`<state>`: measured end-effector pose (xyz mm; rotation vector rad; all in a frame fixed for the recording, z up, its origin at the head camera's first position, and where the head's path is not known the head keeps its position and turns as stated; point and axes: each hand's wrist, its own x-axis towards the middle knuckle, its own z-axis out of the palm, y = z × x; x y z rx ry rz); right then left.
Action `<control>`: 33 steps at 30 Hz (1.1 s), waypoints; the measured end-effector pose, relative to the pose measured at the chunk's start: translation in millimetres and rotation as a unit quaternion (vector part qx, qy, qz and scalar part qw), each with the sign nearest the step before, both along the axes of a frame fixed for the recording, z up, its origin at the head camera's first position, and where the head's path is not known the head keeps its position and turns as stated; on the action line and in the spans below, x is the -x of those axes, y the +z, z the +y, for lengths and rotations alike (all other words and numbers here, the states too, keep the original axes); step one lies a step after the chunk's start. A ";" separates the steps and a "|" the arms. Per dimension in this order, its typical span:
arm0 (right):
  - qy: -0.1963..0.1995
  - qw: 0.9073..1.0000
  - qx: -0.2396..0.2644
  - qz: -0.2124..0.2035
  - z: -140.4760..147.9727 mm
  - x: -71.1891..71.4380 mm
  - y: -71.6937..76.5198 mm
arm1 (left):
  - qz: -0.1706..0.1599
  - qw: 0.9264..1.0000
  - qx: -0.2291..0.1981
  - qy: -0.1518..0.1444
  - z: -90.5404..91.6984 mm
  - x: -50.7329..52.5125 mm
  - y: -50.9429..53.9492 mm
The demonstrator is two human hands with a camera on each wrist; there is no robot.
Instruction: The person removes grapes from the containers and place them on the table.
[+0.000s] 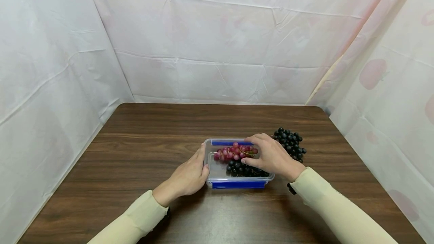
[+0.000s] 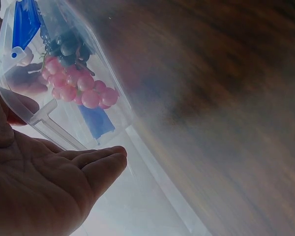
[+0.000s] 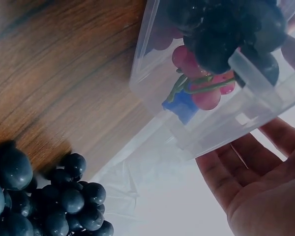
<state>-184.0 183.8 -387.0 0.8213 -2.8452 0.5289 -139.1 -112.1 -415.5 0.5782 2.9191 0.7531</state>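
Note:
A clear plastic container (image 1: 217, 179) with blue latches holds a bunch of red grapes (image 1: 228, 154) at the back and a bunch of black grapes (image 1: 237, 168) in front. Flat along the container's left wall lies the left hand (image 1: 190, 174), fingers fairly straight; the left wrist view shows its palm (image 2: 44, 182) beside the container. The right hand (image 1: 271, 155) arches over the container's right side, thumb above the black grapes and fingers near the back right corner. In the right wrist view, the right hand (image 3: 265, 182) is at the rim, its fingertips partly hidden.
Another bunch of black grapes (image 1: 291, 142) lies on the brown wooden table (image 1: 152, 131), behind and right of the right hand; the right wrist view shows these loose-lying black grapes (image 3: 71, 201) beside the container. White sheets (image 1: 217, 40) hang around the table's back and sides.

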 end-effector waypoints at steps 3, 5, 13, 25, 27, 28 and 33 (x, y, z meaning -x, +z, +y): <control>0.002 1.000 -0.001 0.007 -1.0 0.3 -0.5 | -0.002 1.000 0.003 0.001 0.4 -0.3 0.5; 0.003 1.000 0.000 0.010 -2.2 0.4 -0.9 | -0.002 1.000 0.002 0.001 0.3 -0.5 0.2; 0.001 1.000 -0.003 0.010 -7.4 -0.6 -2.4 | 0.003 1.000 -0.002 0.000 0.5 -0.3 -0.2; -0.008 1.000 -0.019 0.020 -13.7 -0.1 -3.8 | -0.002 1.000 -0.002 0.001 0.4 -0.8 -0.2; -0.011 1.000 -0.020 0.018 -14.7 0.2 -3.8 | -0.003 1.000 0.001 0.001 0.2 -0.5 -0.1; -0.013 1.000 -0.020 0.018 -15.1 0.4 -4.0 | -0.004 1.000 0.001 0.000 0.1 -0.4 0.3; -0.019 0.999 -0.023 0.019 -16.7 1.6 -5.7 | -0.004 1.000 -0.001 -0.003 -0.1 -0.3 0.5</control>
